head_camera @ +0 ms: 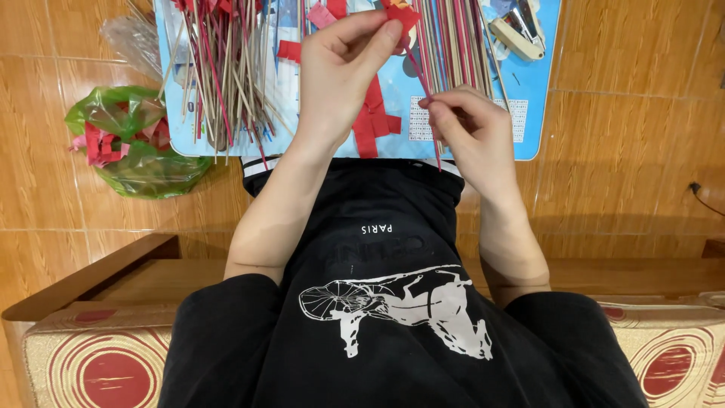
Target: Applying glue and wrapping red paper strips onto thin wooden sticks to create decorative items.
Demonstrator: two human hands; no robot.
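Observation:
My left hand (343, 64) pinches a small piece of red paper (403, 15) at the top end of a thin stick (421, 83). My right hand (468, 125) grips the same stick lower down, thumb and fingers closed around it. The stick runs slanted between the two hands, its lower tip poking out below my right hand. Both hands hover over a light blue board (532, 98) that rests in front of my lap. Red paper strips (374, 121) lie on the board under my left wrist.
Heaps of bamboo sticks (226, 68), some red-wrapped, cover the board's left and middle. A stapler (517, 30) lies at its top right. A green plastic bag (136, 143) with red scraps sits on the tiled floor at the left. A patterned cushion (91, 355) is beneath me.

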